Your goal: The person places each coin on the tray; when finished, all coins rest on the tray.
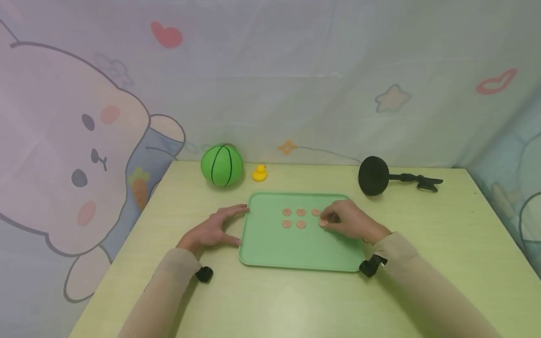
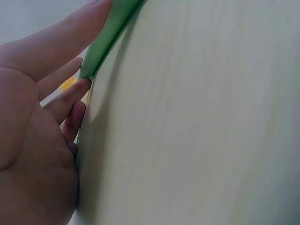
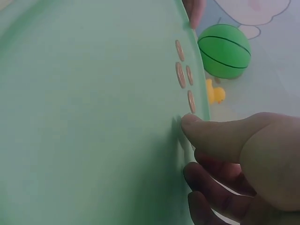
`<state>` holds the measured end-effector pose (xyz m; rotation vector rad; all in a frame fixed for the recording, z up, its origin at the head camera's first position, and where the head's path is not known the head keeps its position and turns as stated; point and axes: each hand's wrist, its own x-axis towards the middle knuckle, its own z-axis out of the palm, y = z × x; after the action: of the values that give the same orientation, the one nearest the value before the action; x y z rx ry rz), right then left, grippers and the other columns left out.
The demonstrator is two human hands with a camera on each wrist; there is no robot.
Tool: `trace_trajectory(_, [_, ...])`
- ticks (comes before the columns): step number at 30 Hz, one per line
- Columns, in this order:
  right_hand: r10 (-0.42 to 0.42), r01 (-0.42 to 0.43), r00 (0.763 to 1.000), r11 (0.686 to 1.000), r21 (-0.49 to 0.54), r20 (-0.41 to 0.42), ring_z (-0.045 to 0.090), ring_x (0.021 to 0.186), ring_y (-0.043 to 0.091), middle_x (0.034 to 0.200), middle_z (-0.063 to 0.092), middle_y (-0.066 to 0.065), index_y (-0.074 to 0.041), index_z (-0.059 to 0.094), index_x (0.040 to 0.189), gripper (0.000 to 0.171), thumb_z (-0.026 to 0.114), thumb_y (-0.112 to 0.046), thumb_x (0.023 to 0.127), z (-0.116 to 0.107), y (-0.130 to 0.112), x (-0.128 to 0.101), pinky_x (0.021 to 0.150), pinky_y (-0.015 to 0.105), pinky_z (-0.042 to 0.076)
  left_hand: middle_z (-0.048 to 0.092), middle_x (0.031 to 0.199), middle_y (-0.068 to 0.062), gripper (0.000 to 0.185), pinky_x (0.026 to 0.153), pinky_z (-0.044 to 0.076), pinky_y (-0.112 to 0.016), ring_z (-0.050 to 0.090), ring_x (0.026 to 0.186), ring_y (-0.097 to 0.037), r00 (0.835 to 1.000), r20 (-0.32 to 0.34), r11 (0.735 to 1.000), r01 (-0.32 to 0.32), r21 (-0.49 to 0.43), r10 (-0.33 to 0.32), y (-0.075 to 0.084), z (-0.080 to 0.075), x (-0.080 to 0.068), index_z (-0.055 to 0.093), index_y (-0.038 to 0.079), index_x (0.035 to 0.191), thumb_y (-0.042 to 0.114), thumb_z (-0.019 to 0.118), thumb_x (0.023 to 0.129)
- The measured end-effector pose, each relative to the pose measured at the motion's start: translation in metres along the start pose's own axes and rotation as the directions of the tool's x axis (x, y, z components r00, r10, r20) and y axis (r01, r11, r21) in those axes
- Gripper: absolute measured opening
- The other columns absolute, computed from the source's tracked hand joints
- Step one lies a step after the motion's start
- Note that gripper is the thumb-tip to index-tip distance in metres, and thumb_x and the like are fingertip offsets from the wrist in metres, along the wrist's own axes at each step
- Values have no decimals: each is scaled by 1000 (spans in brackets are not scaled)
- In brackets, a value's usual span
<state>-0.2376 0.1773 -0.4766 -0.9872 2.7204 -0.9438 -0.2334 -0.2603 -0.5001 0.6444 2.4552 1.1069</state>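
1. Six small copper coins sit on our green tray (image 1: 270, 249). Five lie flat in two rows, and our right hand (image 1: 352, 220) pinches the sixth coin (image 1: 323, 222) at the end of the near row.
2. We should keep our left hand (image 1: 211, 231) spread against the tray's left edge, so the tray does not slide.
3. We should set the coin level with the one above it (image 1: 315, 212), not touching, then lift our fingers straight up.
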Motion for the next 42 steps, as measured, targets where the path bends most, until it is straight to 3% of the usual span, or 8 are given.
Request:
trace_trajectory(7, [21,-21,1000,999,-25,-2,61,77,7,91,76,-2,-7,82,102,11,81,-10,92,6,-4,3,73,30,55,29,172,2,95,126,11,-64,19,158,-31,1000,0,1000,-9,-2,9,-1,1,1,46,30,159,30,95,78])
trace_trajectory(17, [53,-53,999,999,-12,3,66,78,9,94,77,0,-8,81,102,10,81,-13,93,6,-8,3,75,32,56,28,172,2,95,126,11,-64,18,159,-31,1000,0,1000,-11,9,11,0,0,1,46,30,159,31,95,78])
trace_trajectory(25, [32,-32,999,999,-34,-12,70,83,14,97,78,5,-7,82,103,12,82,-10,91,5,-7,1,77,35,59,28,172,1,95,126,12,-64,19,158,-31,1000,-1,1000,2,-2,-2,2,-1,1,46,30,160,31,95,78])
trace_trajectory(42, [51,-52,998,997,-57,-24,61,75,7,88,75,-3,-12,81,95,6,82,-18,93,11,-11,6,74,32,54,26,173,2,95,126,12,-65,17,159,-31,1000,1,1000,-4,3,4,1,0,0,45,29,160,31,94,79])
